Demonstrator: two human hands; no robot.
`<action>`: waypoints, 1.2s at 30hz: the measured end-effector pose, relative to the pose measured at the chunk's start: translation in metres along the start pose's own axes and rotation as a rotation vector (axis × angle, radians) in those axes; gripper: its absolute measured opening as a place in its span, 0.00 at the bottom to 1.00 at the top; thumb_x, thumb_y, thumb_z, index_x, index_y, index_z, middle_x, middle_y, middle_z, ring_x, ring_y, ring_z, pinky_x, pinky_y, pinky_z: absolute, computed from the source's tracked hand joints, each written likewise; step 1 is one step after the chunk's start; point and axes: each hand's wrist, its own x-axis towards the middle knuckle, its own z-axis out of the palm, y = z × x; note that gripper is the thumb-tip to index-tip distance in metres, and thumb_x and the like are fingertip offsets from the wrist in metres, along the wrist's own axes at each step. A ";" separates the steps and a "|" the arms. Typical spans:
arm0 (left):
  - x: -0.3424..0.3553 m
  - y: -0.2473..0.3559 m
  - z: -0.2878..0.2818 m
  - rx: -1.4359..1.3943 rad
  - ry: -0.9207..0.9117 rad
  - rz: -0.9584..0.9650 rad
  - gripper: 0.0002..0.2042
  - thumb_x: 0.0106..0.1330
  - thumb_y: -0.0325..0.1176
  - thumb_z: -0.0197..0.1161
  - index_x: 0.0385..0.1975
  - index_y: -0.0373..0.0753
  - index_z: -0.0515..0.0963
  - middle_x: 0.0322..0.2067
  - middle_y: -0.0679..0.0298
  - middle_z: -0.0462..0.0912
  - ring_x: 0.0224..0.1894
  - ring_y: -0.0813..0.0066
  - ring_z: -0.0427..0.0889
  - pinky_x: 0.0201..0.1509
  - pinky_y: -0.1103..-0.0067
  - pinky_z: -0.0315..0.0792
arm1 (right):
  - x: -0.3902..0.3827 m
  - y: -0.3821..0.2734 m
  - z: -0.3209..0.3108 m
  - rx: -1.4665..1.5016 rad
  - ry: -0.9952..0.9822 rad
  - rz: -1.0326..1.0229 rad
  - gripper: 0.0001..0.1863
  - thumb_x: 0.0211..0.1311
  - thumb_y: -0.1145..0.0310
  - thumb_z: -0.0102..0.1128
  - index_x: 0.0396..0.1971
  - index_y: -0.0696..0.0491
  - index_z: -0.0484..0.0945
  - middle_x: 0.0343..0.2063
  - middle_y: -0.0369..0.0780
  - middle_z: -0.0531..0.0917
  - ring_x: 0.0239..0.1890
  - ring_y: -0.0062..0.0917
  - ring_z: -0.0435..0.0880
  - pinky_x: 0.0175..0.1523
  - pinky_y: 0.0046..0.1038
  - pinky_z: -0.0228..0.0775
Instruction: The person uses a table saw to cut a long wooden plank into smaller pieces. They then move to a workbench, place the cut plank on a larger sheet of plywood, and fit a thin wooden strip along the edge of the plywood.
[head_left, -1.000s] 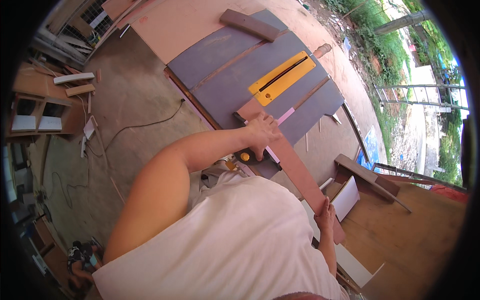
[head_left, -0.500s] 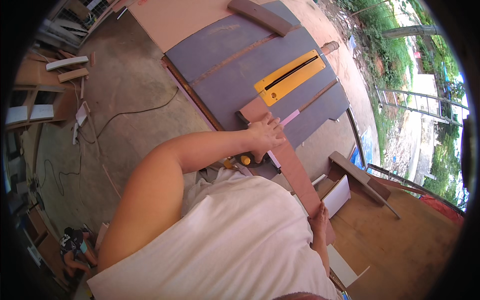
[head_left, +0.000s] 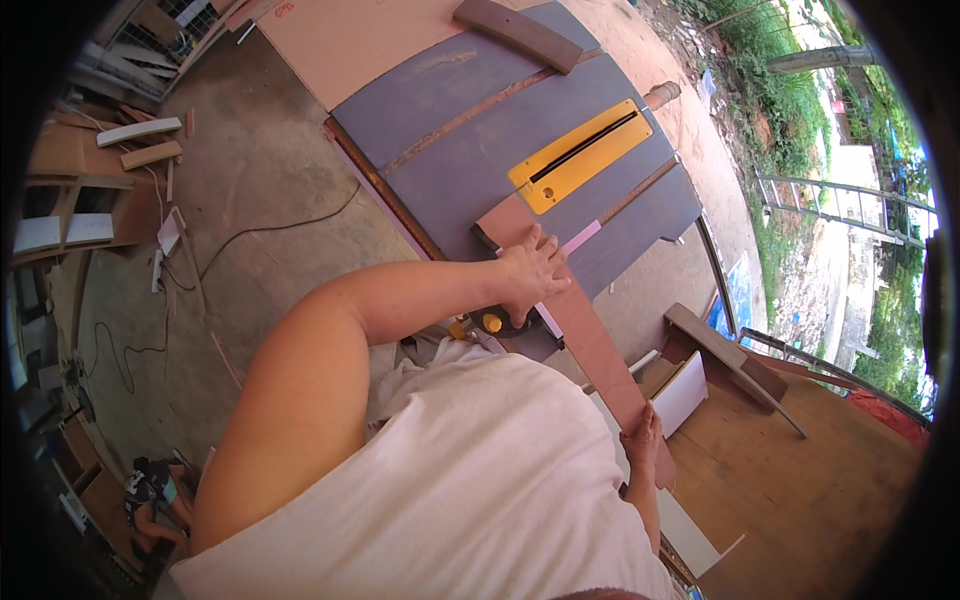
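A long reddish-brown wooden board (head_left: 598, 338) lies slantwise from the grey table saw top (head_left: 450, 110) toward my right side. My left hand (head_left: 532, 272) rests flat on its upper part with fingers spread, pressing over the board and a pale pink strip (head_left: 582, 238) that crosses beside it. At the lower end, my right hand (head_left: 643, 437) grips the board by its edge, fingers along the top. The board's far end sits just short of the yellow insert plate (head_left: 580, 155) with its dark slot. No blade can be made out.
A brown wood block (head_left: 520, 34) lies on the far saw top. A yellow knob (head_left: 491, 323) sits below my left hand. Wood offcuts (head_left: 725, 355) lie on a brown panel at right. A black cable (head_left: 280, 232) crosses the floor; another person (head_left: 155, 505) crouches at lower left.
Both hands keep nearly the same places on the board. The view has shifted slightly; the right hand sits a touch higher and farther right in the picture.
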 end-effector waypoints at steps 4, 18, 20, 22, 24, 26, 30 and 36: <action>0.000 -0.001 -0.005 0.007 -0.010 0.019 0.49 0.46 0.57 0.77 0.72 0.49 0.66 0.72 0.42 0.60 0.74 0.41 0.56 0.74 0.41 0.47 | -0.001 -0.005 -0.001 -0.015 0.002 0.019 0.63 0.41 0.70 0.79 0.77 0.39 0.48 0.64 0.45 0.67 0.70 0.45 0.65 0.72 0.61 0.55; 0.023 -0.013 -0.026 0.021 -0.013 0.032 0.46 0.44 0.56 0.78 0.68 0.51 0.71 0.67 0.44 0.67 0.70 0.46 0.62 0.72 0.42 0.53 | 0.023 0.001 -0.013 -0.066 0.042 0.010 0.63 0.40 0.70 0.80 0.77 0.41 0.48 0.62 0.47 0.69 0.67 0.46 0.67 0.68 0.53 0.61; 0.024 -0.015 -0.026 0.036 0.011 0.036 0.45 0.44 0.57 0.78 0.68 0.50 0.72 0.66 0.45 0.67 0.70 0.46 0.63 0.71 0.42 0.54 | 0.028 0.002 -0.014 -0.085 0.000 0.018 0.63 0.40 0.72 0.79 0.77 0.43 0.47 0.62 0.50 0.70 0.66 0.49 0.68 0.71 0.45 0.61; 0.026 -0.015 -0.026 0.035 0.014 0.037 0.45 0.44 0.57 0.78 0.67 0.50 0.73 0.65 0.45 0.69 0.69 0.47 0.64 0.71 0.41 0.54 | 0.030 0.003 -0.013 -0.077 0.002 0.009 0.63 0.40 0.71 0.79 0.77 0.43 0.47 0.61 0.51 0.70 0.66 0.49 0.68 0.71 0.45 0.61; 0.026 -0.016 -0.026 0.030 0.011 0.041 0.45 0.44 0.57 0.78 0.66 0.50 0.73 0.64 0.46 0.70 0.68 0.47 0.65 0.70 0.41 0.54 | 0.032 0.003 -0.013 -0.077 0.002 0.011 0.63 0.40 0.71 0.79 0.77 0.43 0.47 0.61 0.51 0.70 0.65 0.49 0.68 0.71 0.45 0.62; 0.028 -0.017 -0.026 0.024 0.019 0.044 0.44 0.44 0.56 0.78 0.66 0.50 0.74 0.63 0.46 0.71 0.68 0.47 0.65 0.70 0.40 0.55 | 0.033 0.003 -0.012 -0.081 0.015 0.009 0.63 0.40 0.72 0.79 0.77 0.43 0.47 0.61 0.51 0.70 0.65 0.49 0.68 0.70 0.45 0.62; 0.032 -0.018 -0.026 0.017 0.030 0.044 0.43 0.44 0.56 0.78 0.65 0.50 0.75 0.63 0.46 0.71 0.68 0.47 0.66 0.70 0.41 0.55 | 0.035 0.004 -0.013 -0.101 0.054 -0.015 0.60 0.40 0.72 0.77 0.76 0.44 0.50 0.58 0.50 0.72 0.63 0.49 0.70 0.68 0.46 0.64; 0.039 -0.021 -0.028 0.014 0.057 0.040 0.42 0.42 0.55 0.79 0.63 0.49 0.76 0.62 0.46 0.72 0.67 0.47 0.66 0.70 0.41 0.56 | 0.042 0.004 -0.020 -0.083 0.101 -0.036 0.55 0.43 0.72 0.74 0.74 0.45 0.55 0.55 0.49 0.73 0.61 0.47 0.72 0.65 0.47 0.65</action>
